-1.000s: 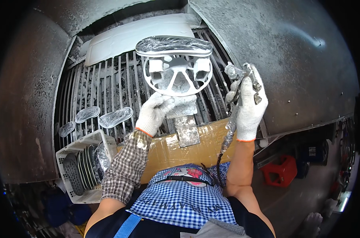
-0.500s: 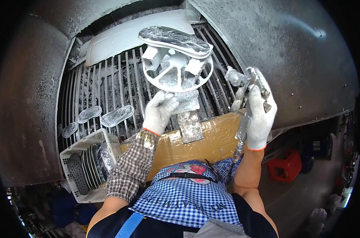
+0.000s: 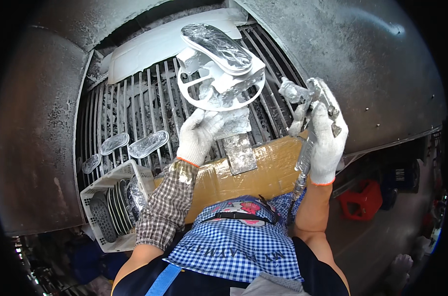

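Head view: two gloved hands. The right hand has its fingers clamped round one spray gun. The left hand lies at the near edge of one white wheel; whether its fingers grip cannot be told. One wrapped sole sits above this wheel; three other soles lie on the metal bars, near one white basket.

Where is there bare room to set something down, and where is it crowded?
The grate shows open bars between the white board and the three wrapped pieces. The cardboard is bare between the metal plate and spray gun. Crowded: the packed basket; the wheel under another wrapped piece.
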A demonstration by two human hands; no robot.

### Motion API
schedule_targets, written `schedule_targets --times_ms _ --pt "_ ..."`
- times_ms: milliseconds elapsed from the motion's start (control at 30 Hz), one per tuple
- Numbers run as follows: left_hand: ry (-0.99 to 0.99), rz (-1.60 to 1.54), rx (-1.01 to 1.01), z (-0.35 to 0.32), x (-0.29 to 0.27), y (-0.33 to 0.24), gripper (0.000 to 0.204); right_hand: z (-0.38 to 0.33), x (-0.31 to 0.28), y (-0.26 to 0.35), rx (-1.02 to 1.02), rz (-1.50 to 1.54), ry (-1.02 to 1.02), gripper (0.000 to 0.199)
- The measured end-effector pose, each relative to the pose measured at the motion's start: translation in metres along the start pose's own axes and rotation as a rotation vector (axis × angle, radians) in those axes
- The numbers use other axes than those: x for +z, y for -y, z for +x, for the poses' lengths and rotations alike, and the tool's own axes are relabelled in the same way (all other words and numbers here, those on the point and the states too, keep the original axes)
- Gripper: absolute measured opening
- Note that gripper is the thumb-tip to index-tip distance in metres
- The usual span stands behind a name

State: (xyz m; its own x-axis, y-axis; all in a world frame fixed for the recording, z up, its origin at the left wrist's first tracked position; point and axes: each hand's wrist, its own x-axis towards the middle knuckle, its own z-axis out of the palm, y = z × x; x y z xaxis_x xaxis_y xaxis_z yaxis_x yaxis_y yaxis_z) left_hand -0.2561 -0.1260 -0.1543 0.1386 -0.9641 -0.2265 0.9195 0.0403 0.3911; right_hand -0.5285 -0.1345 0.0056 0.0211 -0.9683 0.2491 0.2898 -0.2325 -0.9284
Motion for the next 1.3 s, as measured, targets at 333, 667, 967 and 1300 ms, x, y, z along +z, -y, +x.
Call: schedule_targets --times_ms 333,667,967,1300 --pt "-0.014 0.089 0.052 0.006 -0.02 -0.035 0.049 -0.002 0.007 0.005 0.08 0.057 0.065 0.043" --pt "0.006 0.147 0.072 0.016 -0.009 -0.066 0.029 -0.006 0.02 -0.009 0.14 0.115 0.131 0.047" --pt "0.026 0.134 0.151 0.022 -0.001 -0.076 0.018 0.011 0.03 -0.033 0.051 0.099 0.107 0.047" --pt "-0.027 0.137 0.218 0.041 -0.013 -0.091 0.015 0.022 0.034 -0.035 0.053 0.173 0.044 0.043"
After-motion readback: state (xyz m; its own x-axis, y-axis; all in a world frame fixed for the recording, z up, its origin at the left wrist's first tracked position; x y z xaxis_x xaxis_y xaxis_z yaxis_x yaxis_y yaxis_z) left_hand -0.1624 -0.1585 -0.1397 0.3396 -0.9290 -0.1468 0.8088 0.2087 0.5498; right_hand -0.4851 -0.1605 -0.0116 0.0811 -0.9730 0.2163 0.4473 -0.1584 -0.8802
